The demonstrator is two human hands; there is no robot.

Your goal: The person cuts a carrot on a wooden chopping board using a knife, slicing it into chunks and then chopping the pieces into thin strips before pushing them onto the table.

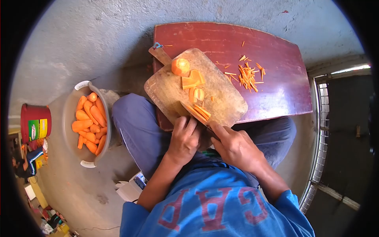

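My right hand [237,146] is wrapped round the handle of a knife [193,112], whose blade points up and left over the near part of the wooden cutting board [225,94]. Carrot sticks [202,112] lie along the far side of the blade. My left hand [184,140] is closed, knuckles up, at the board's near edge beside the blade; whatever its fingers hold is hidden. Farther up the board are a carrot chunk [181,67], flat carrot slabs [193,79] and smaller carrot slices [196,94].
The board rests on a red table [276,71] bearing a pile of thin carrot strips [248,76]. On the floor to the left, a grey tub [68,122] holds whole carrots [90,118]. A red bucket [29,122] and another person [29,164] are farther left.
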